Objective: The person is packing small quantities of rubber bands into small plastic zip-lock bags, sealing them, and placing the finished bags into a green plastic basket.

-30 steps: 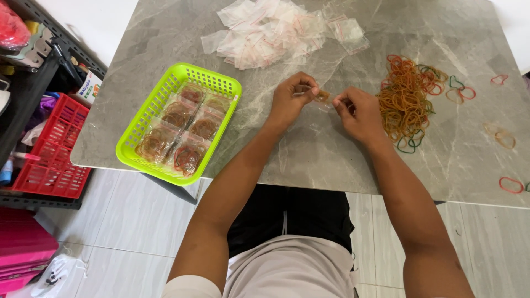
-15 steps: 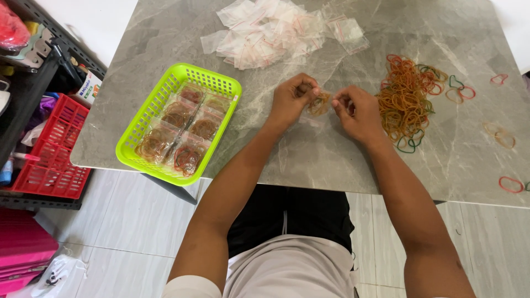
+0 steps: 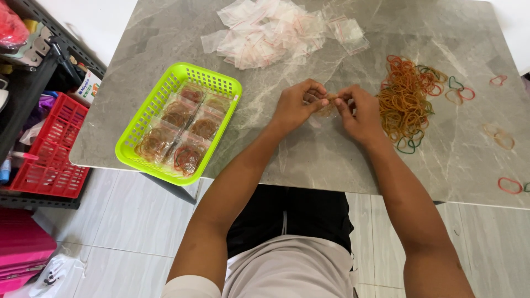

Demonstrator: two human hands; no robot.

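My left hand [image 3: 296,104] and my right hand [image 3: 358,113] meet over the grey marble table [image 3: 309,160], both pinching a small clear bag [image 3: 328,108] with rubber bands inside. A heap of loose rubber bands [image 3: 404,102], mostly orange and yellow, lies just right of my right hand. To the left stands a lime green basket [image 3: 144,118] with several filled small bags in it. A pile of empty clear zip bags [image 3: 276,33] lies at the far side of the table.
A few stray rubber bands [image 3: 499,135] are scattered near the table's right edge. A dark shelf with a red crate [image 3: 49,152] stands at the left. Pink items [image 3: 19,248] rest on the tiled floor below it.
My hands have drawn closer together around the small bag; everything else on the table has stayed where it was.
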